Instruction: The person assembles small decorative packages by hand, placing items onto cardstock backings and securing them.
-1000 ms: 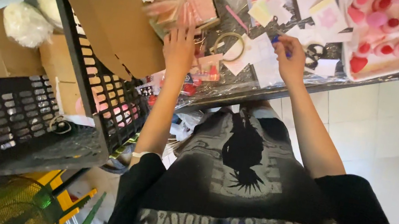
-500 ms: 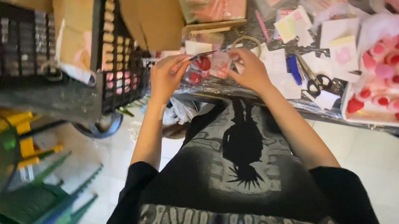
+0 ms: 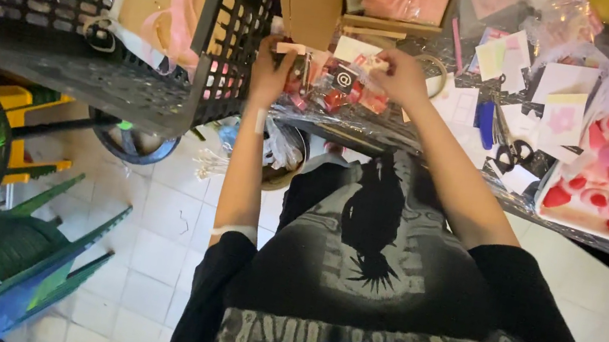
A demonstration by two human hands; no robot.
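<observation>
Both hands are being kept busy at the table edge point(image 3: 376, 138): a small clear packet with red bits point(image 3: 332, 91) is being pinched between left hand point(image 3: 271, 75) & right hand point(image 3: 399, 75), fingers closed on it. Risk is being judged as slippage — crinkly plastic, grip right at the edge, so contents could be spilled twd the tiled floor point(image 3: 157, 212), or the black crate point(image 3: 101, 5) just beside could be knocked.

We see a white tiled floor point(image 3: 143, 251), stacked green plastic chairs point(image 3: 17, 263) (lower left), and a cluttered table point(image 3: 408, 143).
</observation>
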